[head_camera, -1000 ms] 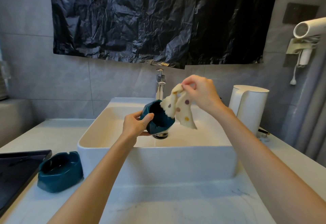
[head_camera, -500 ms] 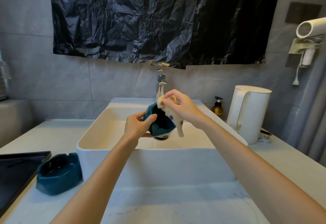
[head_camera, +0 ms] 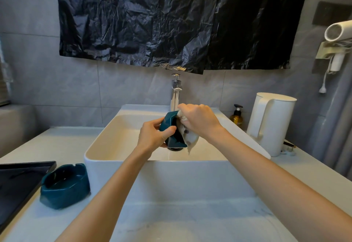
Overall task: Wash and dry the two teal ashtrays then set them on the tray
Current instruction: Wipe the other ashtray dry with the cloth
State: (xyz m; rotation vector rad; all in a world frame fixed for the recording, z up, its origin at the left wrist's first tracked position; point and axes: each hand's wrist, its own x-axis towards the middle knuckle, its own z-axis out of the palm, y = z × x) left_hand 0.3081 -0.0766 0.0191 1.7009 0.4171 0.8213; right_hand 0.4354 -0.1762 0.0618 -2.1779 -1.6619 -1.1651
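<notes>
The left hand (head_camera: 154, 137) grips one teal ashtray (head_camera: 168, 122) by its outer wall and holds it on its side, with the opening turned toward the right hand (head_camera: 198, 121). The right hand is closed around a spotted cloth (head_camera: 190, 139) and presses it into the hollow. A loose end of the cloth hangs below. Both hands are above the sink (head_camera: 171, 180).

To do this step well, I think the left hand should hold firmly, because a wet glazed ashtray can slip. It should also turn the ashtray little by little, so that the cloth reaches the bottom, the inner wall and the notches of the rim. Staying low over the sink makes a drop less harmful.

The second ashtray (head_camera: 64, 186) stands upright on the table (head_camera: 190, 222), down and left of the left hand, just beside the dark tray (head_camera: 17, 182) but not on it. Behind the hands is the tap (head_camera: 176, 93); I see no water running. To the right of the right hand stand a small brown bottle (head_camera: 237, 117) and a white kettle (head_camera: 270, 123). The table is pale stone and the wall is grey tile. A black plastic sheet (head_camera: 171, 22) hangs above, and a white hair dryer (head_camera: 339, 30) is mounted far to the right.
</notes>
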